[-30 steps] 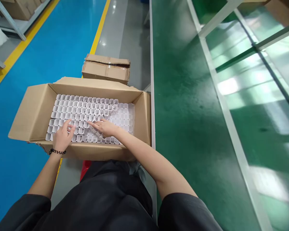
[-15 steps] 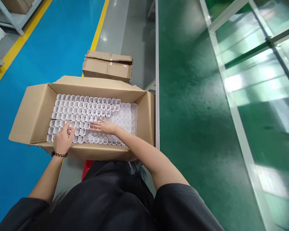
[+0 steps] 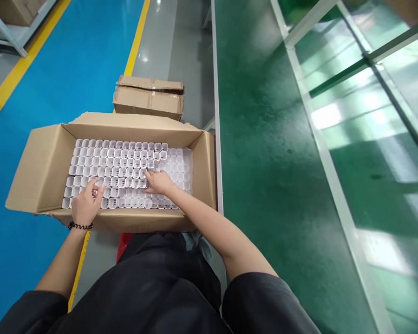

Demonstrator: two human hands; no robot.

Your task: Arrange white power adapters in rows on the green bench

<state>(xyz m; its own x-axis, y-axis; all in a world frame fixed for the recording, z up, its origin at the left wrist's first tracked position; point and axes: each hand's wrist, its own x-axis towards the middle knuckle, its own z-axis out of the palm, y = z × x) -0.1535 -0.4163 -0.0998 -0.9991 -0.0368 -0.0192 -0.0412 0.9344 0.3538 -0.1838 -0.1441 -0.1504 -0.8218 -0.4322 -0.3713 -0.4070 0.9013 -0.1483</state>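
Note:
A cardboard box [image 3: 125, 121] with raised flaps holds rows of small white open-topped plastic containers [image 3: 106, 162]. At the lower right inside it, a lower layer of translucent containers [image 3: 177, 164] shows. My left hand [image 3: 86, 200], with a dark coiled band at the wrist, rests over the front left rows, fingers slightly bent and apart, holding nothing visible. The fingers of my right hand [image 3: 159, 182] are bent around the right end of one white row, thumb and fingers on either side of the end container. Its fingertips are partly hidden.
Behind the open box, a closed, taped carton [image 3: 149, 97] stands on the floor. A pale metal rail [image 3: 218, 153] runs along the box's right side. Metal shelving [image 3: 7, 32] with a carton is at the upper left, and a pale frame [image 3: 299, 74] at the right.
My right hand has drawn rightward along the row and its stretched fingers have bent; more white containers show left of it. My left hand stays over the same rows. The whole view has shifted slightly.

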